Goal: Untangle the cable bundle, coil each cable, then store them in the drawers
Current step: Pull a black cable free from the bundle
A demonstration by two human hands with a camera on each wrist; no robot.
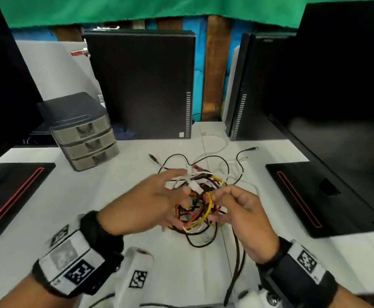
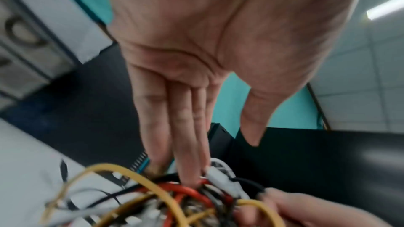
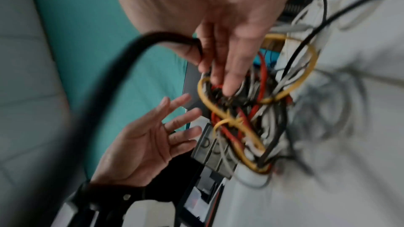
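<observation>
Two black computer towers [image 1: 143,85] behind, green cloth [image 1: 137,7] above.

A white table [image 1: 106,196] carries everything. On it stand a grey drawer unit [image 1: 86,138] at left, two black computer towers [image 1: 146,85] at the back, and two monitor bases [image 1: 14,194] at the sides. Tangled cables [image 1: 203,174] lie mid-table.

head overhead, wrists close, cable bundle [image 1: 200,196] shared

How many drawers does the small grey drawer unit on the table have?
3. They are stacked in the drawer unit at the table's far left: top drawer, middle drawer, bottom drawer. All three look closed.
</observation>
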